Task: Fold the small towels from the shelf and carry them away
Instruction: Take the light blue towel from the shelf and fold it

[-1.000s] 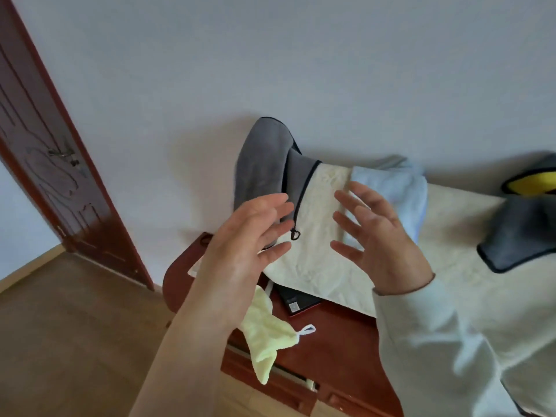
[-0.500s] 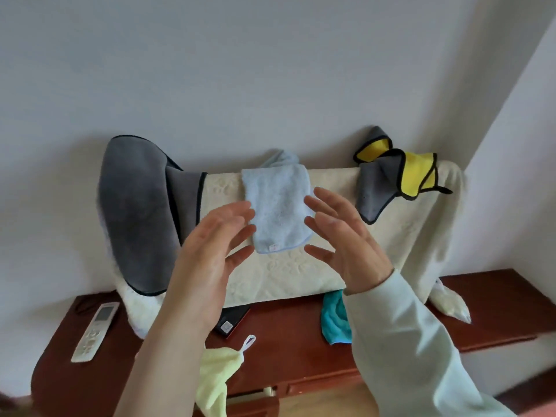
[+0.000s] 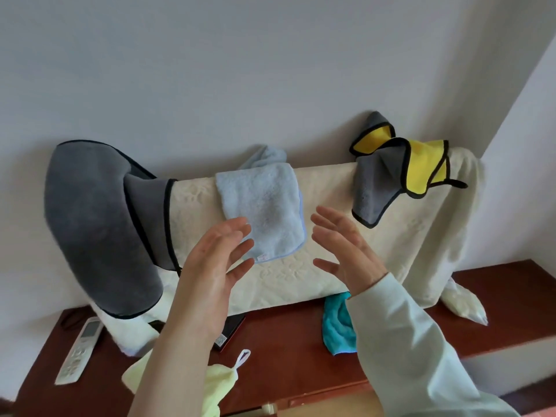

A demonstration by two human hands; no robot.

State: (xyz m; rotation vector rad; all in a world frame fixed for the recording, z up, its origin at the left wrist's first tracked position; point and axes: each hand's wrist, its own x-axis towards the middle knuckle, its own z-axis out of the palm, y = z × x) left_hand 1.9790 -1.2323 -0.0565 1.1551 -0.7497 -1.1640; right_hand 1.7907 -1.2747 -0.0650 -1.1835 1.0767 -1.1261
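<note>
The left hand (image 3: 216,263) and right hand (image 3: 346,251) hover with fingers spread, holding nothing, at 7 and 4 o'clock of the light blue towel (image 3: 264,203) (draped over a cream cover (image 3: 331,236)).

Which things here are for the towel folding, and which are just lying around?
For the job: light blue towel, grey towel, grey-and-yellow towel, teal towel, pale yellow towel.
Just lying about: remote control, dark flat box.

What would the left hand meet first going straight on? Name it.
Probably the small light blue terry towel draped over the cream embossed cover; the left hand overlaps its lower corner, depth unclear.
</note>
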